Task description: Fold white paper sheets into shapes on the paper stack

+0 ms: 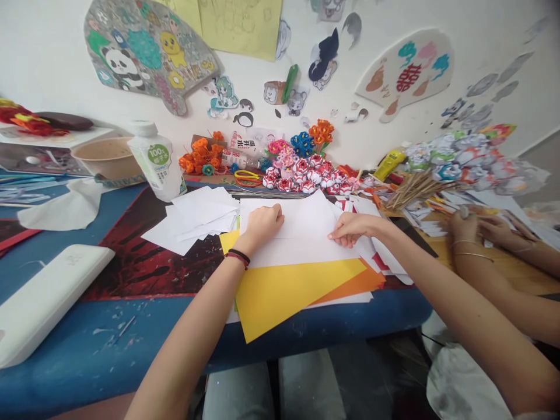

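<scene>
A white sheet of paper (289,248) lies in front of me, with a fold or edge line across it and its upper right part lifted. My left hand (263,224) is curled into a fist and rests on the sheet's left part, with nothing visible in it. At the sheet's right edge, my right hand (351,228) is closed with thumb and fingers pinching the paper. Beneath the white sheet are a yellow sheet (284,291) and an orange sheet (350,287). Loose white paper pieces (196,213) lie to the left.
A white bottle (157,163) and a paper bowl (107,154) stand back left; a white power bank (56,300) lies nearer. Red-white paper flowers (306,175) line the wall. At right, a co-worker's hands (466,224) are near bundled sticks (411,189).
</scene>
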Action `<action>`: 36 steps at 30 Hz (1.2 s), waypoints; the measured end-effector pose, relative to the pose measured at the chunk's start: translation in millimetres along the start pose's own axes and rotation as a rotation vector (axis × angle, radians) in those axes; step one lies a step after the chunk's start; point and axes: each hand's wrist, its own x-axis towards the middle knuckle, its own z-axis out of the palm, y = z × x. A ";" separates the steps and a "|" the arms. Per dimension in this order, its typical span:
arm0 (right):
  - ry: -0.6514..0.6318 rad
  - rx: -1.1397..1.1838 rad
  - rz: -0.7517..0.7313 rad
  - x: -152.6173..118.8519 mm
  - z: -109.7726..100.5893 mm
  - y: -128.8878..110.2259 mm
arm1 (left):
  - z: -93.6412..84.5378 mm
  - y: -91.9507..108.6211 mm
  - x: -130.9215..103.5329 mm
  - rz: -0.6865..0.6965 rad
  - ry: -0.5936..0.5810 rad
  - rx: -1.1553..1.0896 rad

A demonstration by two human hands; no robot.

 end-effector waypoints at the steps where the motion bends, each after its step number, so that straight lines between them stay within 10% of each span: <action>1: 0.005 0.003 0.002 -0.5 -1.5 2.3 | 0.0 -0.1 0.1 0.002 0.002 -0.002; 22: 0.131 0.096 -0.040 -20.3 -23.1 47.3 | -1.6 0.8 0.0 0.005 0.021 -0.039; 29: 0.521 0.422 -0.464 -16.2 -14.3 16.9 | -14.0 -1.0 -4.8 0.184 0.111 -0.078; 36: 0.972 0.689 -0.666 49.1 16.6 -8.3 | -20.3 -15.3 -9.8 0.143 -0.001 -0.010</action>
